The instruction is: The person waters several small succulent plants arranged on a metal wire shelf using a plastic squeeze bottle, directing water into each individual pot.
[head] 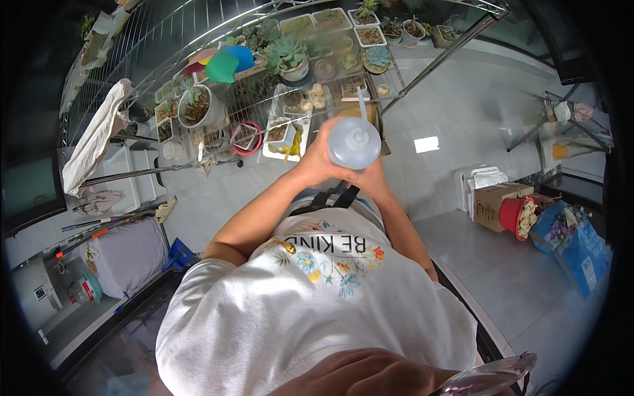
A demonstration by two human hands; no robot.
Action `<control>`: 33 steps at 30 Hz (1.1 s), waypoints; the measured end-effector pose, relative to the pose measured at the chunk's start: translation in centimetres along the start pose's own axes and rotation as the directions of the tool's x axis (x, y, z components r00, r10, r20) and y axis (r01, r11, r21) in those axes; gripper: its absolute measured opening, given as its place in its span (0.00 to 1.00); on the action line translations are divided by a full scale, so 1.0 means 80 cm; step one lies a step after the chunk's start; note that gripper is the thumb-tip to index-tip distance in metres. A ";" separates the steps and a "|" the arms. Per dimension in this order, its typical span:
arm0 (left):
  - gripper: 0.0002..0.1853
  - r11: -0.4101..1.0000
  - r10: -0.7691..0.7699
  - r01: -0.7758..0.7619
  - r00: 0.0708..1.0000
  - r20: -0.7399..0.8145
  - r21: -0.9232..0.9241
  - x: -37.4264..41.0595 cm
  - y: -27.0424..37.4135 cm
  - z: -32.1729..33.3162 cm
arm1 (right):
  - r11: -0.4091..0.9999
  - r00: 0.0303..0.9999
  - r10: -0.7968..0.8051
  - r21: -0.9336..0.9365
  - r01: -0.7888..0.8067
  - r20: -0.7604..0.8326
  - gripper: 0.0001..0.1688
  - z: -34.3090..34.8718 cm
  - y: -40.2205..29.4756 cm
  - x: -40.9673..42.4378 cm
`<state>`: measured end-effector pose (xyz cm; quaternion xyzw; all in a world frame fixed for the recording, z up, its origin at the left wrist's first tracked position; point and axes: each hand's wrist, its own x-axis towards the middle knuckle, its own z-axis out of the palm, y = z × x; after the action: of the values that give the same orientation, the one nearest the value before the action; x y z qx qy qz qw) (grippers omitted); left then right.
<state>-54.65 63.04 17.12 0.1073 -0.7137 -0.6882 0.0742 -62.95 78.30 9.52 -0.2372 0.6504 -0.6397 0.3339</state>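
Note:
A translucent plastic squeeze bottle (354, 146) with a thin spout is held upright in front of my body, its spout towards the plant rack. My left hand (314, 153) wraps its left side. Against its lower right side is my right hand (372, 177), partly hidden by the bottle. Beyond them, a wire rack (403, 91) holds potted succulents (287, 52), a white pot (195, 106) and a white tray (272, 148) bearing a small square pot (278, 132). Pale bulb-like objects (317, 96) lie near the tray.
A colourful pinwheel (220, 67) stands among the pots. White cloth (96, 141) hangs at left, above a grey-covered box (131, 252) and a blue dustpan (178, 254). At right stand a cardboard box (488, 205), a red bucket (510, 218) and a blue bag (579, 247).

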 end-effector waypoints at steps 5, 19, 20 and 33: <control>0.64 0.998 -0.013 0.017 0.997 0.078 -0.053 -0.020 0.011 -0.042 | 0.993 0.996 -0.092 -0.069 0.091 -0.014 0.55 0.036 -0.072 -0.006; 0.63 0.984 0.061 -0.073 0.995 0.078 0.161 -0.035 0.021 -0.044 | 0.996 0.999 -0.035 -0.082 0.038 0.037 0.53 0.059 -0.074 -0.024; 0.63 0.991 0.043 -0.046 0.999 0.024 0.127 -0.035 0.024 -0.044 | 0.995 0.997 -0.011 -0.093 0.018 0.075 0.53 0.060 -0.084 -0.019; 0.53 0.986 -0.023 -0.054 0.890 -0.454 -0.155 0.040 -0.016 0.039 | 0.989 0.953 -0.149 0.055 0.139 0.265 0.65 -0.059 -0.070 0.062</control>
<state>-58.46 65.20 15.54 0.2531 -0.6186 -0.6995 0.2531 -70.37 77.43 14.18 -0.3625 0.5686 -0.6356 0.3757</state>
